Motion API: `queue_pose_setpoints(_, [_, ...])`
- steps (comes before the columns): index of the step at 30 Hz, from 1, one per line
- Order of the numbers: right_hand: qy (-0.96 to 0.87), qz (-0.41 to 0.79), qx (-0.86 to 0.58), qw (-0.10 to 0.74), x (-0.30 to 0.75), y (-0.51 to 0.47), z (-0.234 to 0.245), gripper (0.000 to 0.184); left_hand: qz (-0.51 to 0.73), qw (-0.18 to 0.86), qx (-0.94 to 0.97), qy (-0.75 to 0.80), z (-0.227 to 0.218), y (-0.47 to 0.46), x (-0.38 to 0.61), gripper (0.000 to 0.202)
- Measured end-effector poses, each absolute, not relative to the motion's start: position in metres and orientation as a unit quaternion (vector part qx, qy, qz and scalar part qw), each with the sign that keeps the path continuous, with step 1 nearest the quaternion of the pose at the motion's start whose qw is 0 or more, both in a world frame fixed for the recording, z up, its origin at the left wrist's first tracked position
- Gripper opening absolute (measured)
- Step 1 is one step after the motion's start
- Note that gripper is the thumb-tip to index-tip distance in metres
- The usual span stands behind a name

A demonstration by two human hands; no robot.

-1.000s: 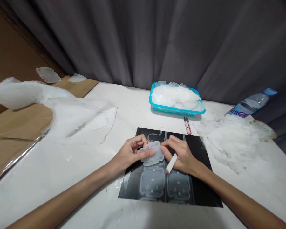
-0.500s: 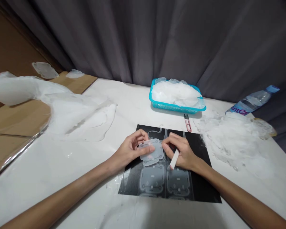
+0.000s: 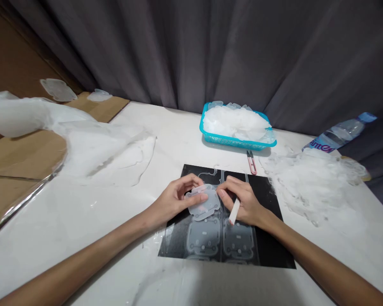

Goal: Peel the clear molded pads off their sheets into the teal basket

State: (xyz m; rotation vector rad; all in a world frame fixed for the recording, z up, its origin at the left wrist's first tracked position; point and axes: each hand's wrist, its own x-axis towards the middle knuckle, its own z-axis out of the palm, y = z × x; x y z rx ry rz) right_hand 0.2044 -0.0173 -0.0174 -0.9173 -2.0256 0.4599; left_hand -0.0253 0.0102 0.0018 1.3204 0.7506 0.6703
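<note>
My left hand (image 3: 182, 196) pinches a translucent, flat silicone-like piece (image 3: 207, 207) with rounded, notched edges, its thumb lying on top. Closed around a thin white stick-like tool (image 3: 234, 212) with a reddish end is my right hand (image 3: 242, 199); its fingertips are at the upper right edge of the piece, and the tool's working tip is hidden. Both hands are above a black sheet (image 3: 271, 238). On that sheet lie more translucent shapes of the same kind, one below my left hand (image 3: 204, 238) and one below my right (image 3: 238, 243).
Behind the sheet are pink-handled thread snips (image 3: 252, 163) and a blue basket (image 3: 234, 143) heaped with translucent pieces. A pile of clear scraps (image 3: 315, 187) and a tilted plastic bottle (image 3: 340, 134) are on the right. Left are a white plastic bag (image 3: 92, 146) and cardboard (image 3: 25, 157).
The held piece has turned slightly and shifted a little right towards my right fingertips. Both hands keep their hold; the view has moved slightly.
</note>
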Motion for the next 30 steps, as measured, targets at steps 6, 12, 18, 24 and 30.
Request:
queue_pose_setpoints(6, [-0.823, 0.159, -0.364, 0.406, 0.2049, -0.0177, -0.0157, 0.018, 0.3, 0.672, 0.583, 0.345, 0.0032, 0.0101, -0.0248, 0.023])
queue_pose_setpoints(12, [-0.835, 0.133, -0.353, 0.4, 0.2045, -0.0178, -0.016, 0.017, 0.305, 0.686, 0.561, 0.348, 0.0018, 0.0097, -0.0237, 0.021])
queue_pose_setpoints(18, [-0.853, 0.101, -0.35, 0.374, 0.2054, -0.0197, -0.0174, 0.034, 0.326, 0.7, 0.522, 0.363, 0.002, 0.0086, -0.0232, 0.024])
queue_pose_setpoints(24, [-0.881, 0.066, -0.344, 0.319, 0.2071, -0.021, -0.0167, 0.047, 0.34, 0.693, 0.503, 0.388, 0.0027, 0.0089, -0.0241, 0.029])
queue_pose_setpoints(30, [-0.878, 0.043, -0.346, 0.326, 0.2074, -0.0206, -0.0165, 0.029, 0.336, 0.681, 0.517, 0.395, 0.002, 0.0083, -0.0253, 0.03])
